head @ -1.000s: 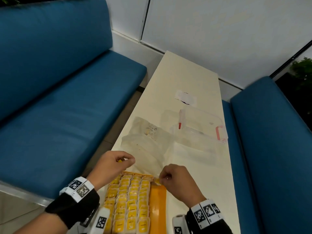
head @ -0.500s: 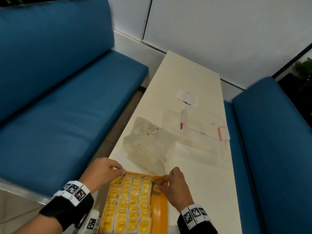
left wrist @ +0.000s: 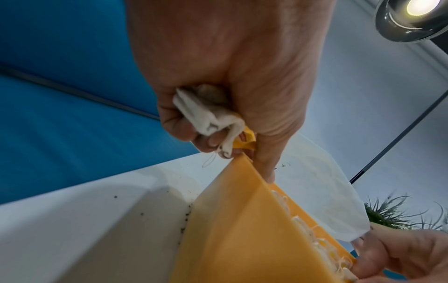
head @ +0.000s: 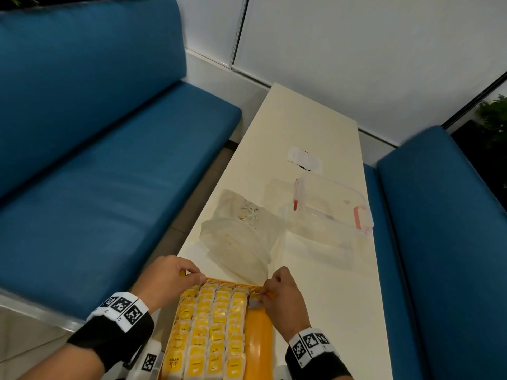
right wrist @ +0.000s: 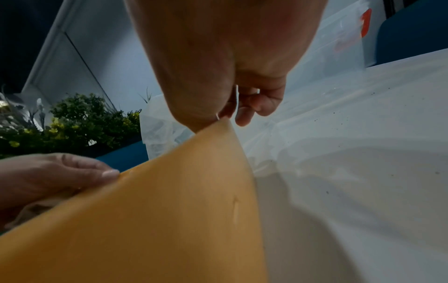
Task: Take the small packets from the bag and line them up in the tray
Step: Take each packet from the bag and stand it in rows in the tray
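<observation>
Right hand [head: 282,297] now lower, packet [head: 254,302] at fingertips.

Orange tray [head: 259,341] lies flat under my hands, long axis running toward me. Four columns of small yellow-and-white packets [head: 211,325] fill its left and middle; they overlap row on row, strings loose at the far end. The rightmost column is bare orange except at its far end, where one packet [head: 254,302] sits under my right hand [head: 284,297], pinched between thumb and fingers. My left hand [head: 167,281] is at the tray's far left corner, fingers curled round a few more packets [left wrist: 208,114], white paper bunched, one yellow tag showing. The clear plastic bag [head: 241,237] lies crumpled and flattened just beyond both hands.
</observation>
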`<state>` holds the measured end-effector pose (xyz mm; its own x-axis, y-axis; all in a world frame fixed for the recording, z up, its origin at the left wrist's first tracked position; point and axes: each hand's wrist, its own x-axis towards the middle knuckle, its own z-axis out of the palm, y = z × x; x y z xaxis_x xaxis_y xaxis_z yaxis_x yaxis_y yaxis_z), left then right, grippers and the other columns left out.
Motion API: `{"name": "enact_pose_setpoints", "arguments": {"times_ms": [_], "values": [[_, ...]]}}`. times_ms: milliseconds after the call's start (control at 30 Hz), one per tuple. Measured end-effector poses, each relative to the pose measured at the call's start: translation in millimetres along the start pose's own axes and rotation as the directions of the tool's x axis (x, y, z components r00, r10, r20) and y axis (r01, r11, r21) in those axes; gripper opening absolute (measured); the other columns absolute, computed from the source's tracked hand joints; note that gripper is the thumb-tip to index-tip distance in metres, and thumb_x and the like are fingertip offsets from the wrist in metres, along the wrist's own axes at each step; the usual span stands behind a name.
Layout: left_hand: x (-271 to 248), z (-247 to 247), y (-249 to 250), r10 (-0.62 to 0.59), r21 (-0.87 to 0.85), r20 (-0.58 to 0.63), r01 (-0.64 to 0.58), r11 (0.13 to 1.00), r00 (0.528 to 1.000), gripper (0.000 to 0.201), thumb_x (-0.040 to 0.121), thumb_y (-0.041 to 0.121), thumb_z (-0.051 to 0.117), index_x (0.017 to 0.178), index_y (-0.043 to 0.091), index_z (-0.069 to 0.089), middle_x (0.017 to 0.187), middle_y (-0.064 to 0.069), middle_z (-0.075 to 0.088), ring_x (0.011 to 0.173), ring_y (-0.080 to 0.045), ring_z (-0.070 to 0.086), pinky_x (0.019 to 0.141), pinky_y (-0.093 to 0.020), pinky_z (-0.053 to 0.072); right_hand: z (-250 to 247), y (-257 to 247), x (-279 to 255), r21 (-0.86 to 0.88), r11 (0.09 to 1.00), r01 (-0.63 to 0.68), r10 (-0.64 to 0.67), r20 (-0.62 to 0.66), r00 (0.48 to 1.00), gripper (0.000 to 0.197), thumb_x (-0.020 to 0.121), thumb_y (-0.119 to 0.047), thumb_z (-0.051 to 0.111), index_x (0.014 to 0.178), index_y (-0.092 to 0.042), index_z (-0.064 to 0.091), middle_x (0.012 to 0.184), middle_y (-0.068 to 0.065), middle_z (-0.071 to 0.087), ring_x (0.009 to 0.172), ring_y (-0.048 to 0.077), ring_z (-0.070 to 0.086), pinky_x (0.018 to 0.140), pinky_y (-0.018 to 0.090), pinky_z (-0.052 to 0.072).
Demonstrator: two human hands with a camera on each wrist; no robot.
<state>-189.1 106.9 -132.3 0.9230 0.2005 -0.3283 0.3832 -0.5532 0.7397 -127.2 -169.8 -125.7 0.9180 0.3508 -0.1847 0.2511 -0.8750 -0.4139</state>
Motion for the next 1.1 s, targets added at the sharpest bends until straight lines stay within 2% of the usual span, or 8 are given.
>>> {"name": "enact_pose_setpoints", "arguments": {"times_ms": [367,500,600,667,800,900,967,1100], "values": [[3,0,0,-0.005,0.028,0.012,0.004,1.000,1.000,0.016,0.084,0.053,0.076,0.087,0.039,0.081,0.091,0.020,0.074,0.090,0.001,0.065,0.083,-0.030,0.058,10,4,5,-0.001,1.000,-0.025,0.025,-0.070,0.997,0.028,0.085,-0.012,0.067,0.073,-0.020,0.043,0.095,-0.004,0.039,0.063,0.010,0.045,0.055,0.011,0.035],[1,-3,2,0.008,0.027,-0.029,-0.008,1.000,1.000,0.034,0.089,0.064,0.062,0.099,0.036,0.078,0.091,0.014,0.074,0.088,0.000,0.065,0.080,-0.028,0.057,6,4,7,0.057,0.998,-0.036,0.039,-0.045,0.998,0.026,0.083,-0.016,0.070,0.075,-0.019,0.045,0.096,-0.003,0.041,0.070,0.012,0.049,0.058,0.012,0.038],[-2,-11,11,-0.005,-0.212,-0.122,-0.021,0.977,0.993,0.057,0.090,0.071,0.041,0.099,0.026,0.076,0.084,0.001,0.072,0.086,-0.008,0.065,0.076,-0.026,0.051,-5,3,1,0.104,0.993,-0.048,0.053,-0.045,0.998,0.026,0.079,-0.027,0.076,0.081,-0.020,0.051,0.097,-0.007,0.041,0.078,0.010,0.053,0.065,0.018,0.046],[-4,-17,19,-0.026,-0.400,-0.112,-0.021,0.916,0.993,0.057,0.093,0.072,0.033,0.098,0.034,0.076,0.076,-0.002,0.068,0.078,-0.013,0.063,0.070,-0.029,0.048,-15,2,-8,0.136,0.990,-0.040,0.057,-0.126,0.990,0.027,0.078,-0.033,0.078,0.081,-0.024,0.052,0.095,-0.012,0.044,0.078,0.007,0.054,0.065,0.018,0.046],[-6,-17,37,0.041,-0.656,-0.032,-0.051,0.753,0.999,0.065,0.093,0.077,0.029,0.100,0.034,0.077,0.078,-0.006,0.069,0.070,-0.013,0.062,0.070,-0.030,0.046,-40,-20,-19,0.264,0.963,0.060,0.027,-0.316,0.948,0.023,0.081,-0.021,0.078,0.074,-0.025,0.057,0.080,-0.010,0.056,0.074,0.011,0.058,0.063,0.012,0.043],[-8,-7,56,0.114,-0.700,-0.028,-0.101,0.707,0.993,0.061,0.099,0.066,0.025,0.106,0.032,0.075,0.090,-0.008,0.071,0.075,-0.009,0.061,0.072,-0.025,0.048,-60,-55,-12,0.513,0.857,-0.048,0.082,-0.044,0.996,0.015,0.084,-0.022,0.076,0.073,-0.019,0.066,0.075,-0.001,0.068,0.068,0.011,0.064,0.064,0.023,0.052],[-8,2,64,0.158,-0.703,-0.024,-0.129,0.699,0.987,0.060,0.102,0.063,0.024,0.112,0.029,0.073,0.098,-0.008,0.070,0.087,-0.013,0.061,0.085,-0.027,0.046,-64,-74,-6,0.656,0.734,-0.177,0.077,0.178,0.981,0.014,0.086,-0.024,0.074,0.082,-0.011,0.069,0.078,0.004,0.071,0.064,0.019,0.067,0.053,0.030,0.049],[-10,15,77,0.211,-0.676,-0.015,-0.165,0.718,0.977,0.058,0.095,0.063,0.024,0.118,0.034,0.068,0.104,0.006,0.067,0.102,-0.005,0.061,0.092,-0.026,0.043,-61,-96,-4,0.747,0.570,-0.343,0.097,0.353,0.931,0.026,0.089,-0.026,0.072,0.097,-0.002,0.066,0.078,0.007,0.070,0.062,0.022,0.064,0.045,0.023,0.036]]}}
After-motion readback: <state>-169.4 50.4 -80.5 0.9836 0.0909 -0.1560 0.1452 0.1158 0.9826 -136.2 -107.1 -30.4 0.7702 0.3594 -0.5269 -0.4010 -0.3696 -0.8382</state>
